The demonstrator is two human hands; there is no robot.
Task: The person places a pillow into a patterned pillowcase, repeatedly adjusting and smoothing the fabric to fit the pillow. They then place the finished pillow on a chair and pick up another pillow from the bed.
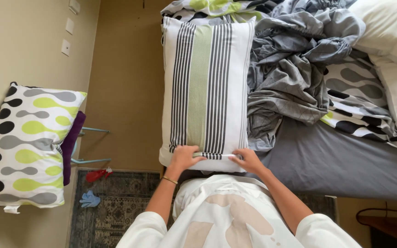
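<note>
Both hands are pinching the near edge of a striped pillow (206, 92): the left hand (183, 157) and right hand (249, 160) are closing their fingers on it. It is lying on the bed (336, 160), beside a crumpled grey sheet (290, 78).

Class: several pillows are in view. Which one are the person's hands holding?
The striped pillow, white with grey stripes and a green centre band; both hands grip its near edge. The others are spotted or plain white.

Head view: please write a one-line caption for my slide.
Both hands, left and right, grip the near end of a striped pillow on a bed.
</note>
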